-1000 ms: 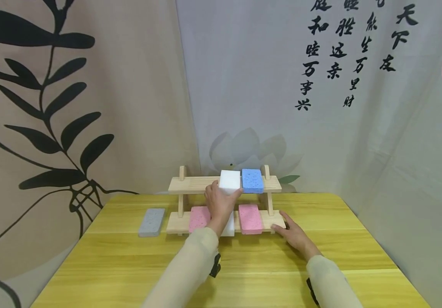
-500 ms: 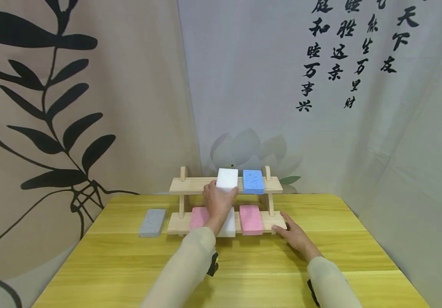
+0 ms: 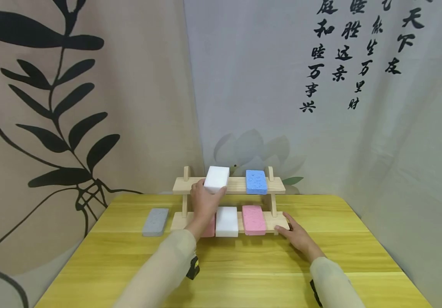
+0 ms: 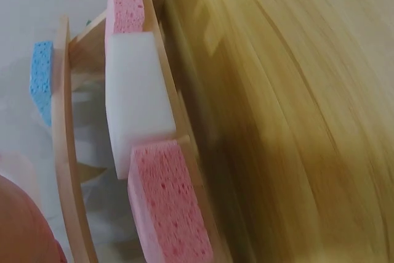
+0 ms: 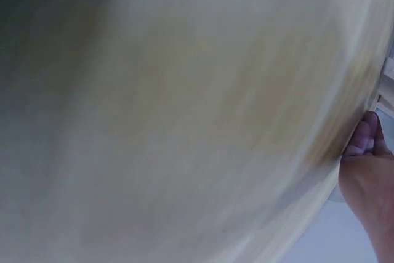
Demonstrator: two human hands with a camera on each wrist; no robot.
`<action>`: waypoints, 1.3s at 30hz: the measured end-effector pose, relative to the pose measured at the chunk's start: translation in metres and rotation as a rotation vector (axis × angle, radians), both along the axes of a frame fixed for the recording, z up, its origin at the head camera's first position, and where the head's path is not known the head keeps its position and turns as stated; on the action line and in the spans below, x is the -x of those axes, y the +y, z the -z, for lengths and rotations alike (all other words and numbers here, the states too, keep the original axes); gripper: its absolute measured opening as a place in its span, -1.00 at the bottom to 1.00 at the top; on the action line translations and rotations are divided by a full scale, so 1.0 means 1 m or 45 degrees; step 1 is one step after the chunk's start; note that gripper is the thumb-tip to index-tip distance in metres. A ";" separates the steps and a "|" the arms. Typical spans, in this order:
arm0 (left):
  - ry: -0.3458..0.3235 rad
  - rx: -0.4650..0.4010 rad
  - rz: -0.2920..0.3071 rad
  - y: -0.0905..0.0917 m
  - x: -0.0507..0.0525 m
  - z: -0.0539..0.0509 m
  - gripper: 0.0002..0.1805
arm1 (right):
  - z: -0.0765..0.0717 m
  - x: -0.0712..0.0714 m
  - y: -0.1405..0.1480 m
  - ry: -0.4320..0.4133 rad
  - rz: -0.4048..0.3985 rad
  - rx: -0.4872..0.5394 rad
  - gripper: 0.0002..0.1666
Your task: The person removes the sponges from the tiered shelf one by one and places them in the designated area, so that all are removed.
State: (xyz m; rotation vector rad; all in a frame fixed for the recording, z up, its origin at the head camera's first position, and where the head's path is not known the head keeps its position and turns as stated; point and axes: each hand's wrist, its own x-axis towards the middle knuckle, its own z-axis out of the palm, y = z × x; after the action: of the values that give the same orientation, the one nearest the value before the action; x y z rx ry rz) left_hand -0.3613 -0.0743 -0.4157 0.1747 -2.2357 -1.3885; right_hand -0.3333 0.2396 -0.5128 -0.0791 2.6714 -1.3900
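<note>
My left hand [image 3: 204,203] grips a white block sponge [image 3: 217,178] at the upper tier of a small wooden two-tier rack [image 3: 238,185]. A blue sponge [image 3: 256,182] lies on that tier, to the right and apart from it. On the lower tier are a pink sponge [image 3: 254,220], a white sponge [image 3: 226,221] and a second pink sponge [image 4: 171,201], which my left arm partly covers in the head view. My right hand [image 3: 299,239] holds the rack's lower right end between thumb and fingers. Only part of the left hand shows in the left wrist view.
A grey sponge [image 3: 155,222] lies flat on the wooden table [image 3: 251,273], left of the rack. Behind the table hangs a pale cloth [image 3: 251,85] printed with dark leaves and black characters.
My left hand has carried the white sponge leftward along the upper tier, widening the gap from the blue sponge. The right hand keeps its place on the rack. The head view has shifted slightly.
</note>
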 end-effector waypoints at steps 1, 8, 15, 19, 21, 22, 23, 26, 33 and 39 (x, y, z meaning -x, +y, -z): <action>0.003 -0.001 0.005 -0.003 -0.001 0.000 -0.14 | 0.000 0.000 0.000 -0.003 0.002 -0.003 0.05; 0.034 0.005 0.046 -0.025 -0.014 -0.001 -0.14 | 0.002 0.000 0.000 0.000 0.003 0.002 0.06; 0.052 0.002 0.098 -0.051 -0.025 -0.010 -0.14 | 0.002 0.001 -0.001 -0.014 0.005 0.016 0.06; 0.034 -0.002 0.121 -0.068 -0.032 -0.015 -0.14 | 0.002 0.002 0.001 -0.029 0.013 0.004 0.07; 0.031 -0.001 0.118 -0.078 -0.035 -0.017 -0.12 | 0.002 0.002 0.001 -0.035 0.017 -0.002 0.06; 0.030 -0.004 0.117 -0.084 -0.036 -0.018 -0.12 | 0.002 0.002 0.001 -0.035 0.017 -0.004 0.06; 0.032 -0.008 0.112 -0.089 -0.037 -0.018 -0.12 | 0.001 0.002 0.001 -0.031 0.013 -0.011 0.06; 0.039 -0.016 0.087 -0.107 -0.039 -0.020 -0.11 | 0.001 0.002 0.001 -0.026 0.010 -0.008 0.06; -0.004 -0.019 -0.012 -0.148 -0.042 -0.021 -0.07 | 0.001 0.001 0.002 -0.007 -0.006 0.017 0.07; -0.035 -0.019 -0.069 -0.177 -0.045 -0.019 -0.06 | 0.001 0.001 0.001 -0.003 -0.005 0.004 0.05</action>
State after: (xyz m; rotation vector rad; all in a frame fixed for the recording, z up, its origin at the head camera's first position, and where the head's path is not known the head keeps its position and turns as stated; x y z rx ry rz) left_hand -0.3161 -0.2514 -0.3963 0.2595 -2.2266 -1.3824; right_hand -0.3344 0.2404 -0.5134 -0.0825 2.6660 -1.3921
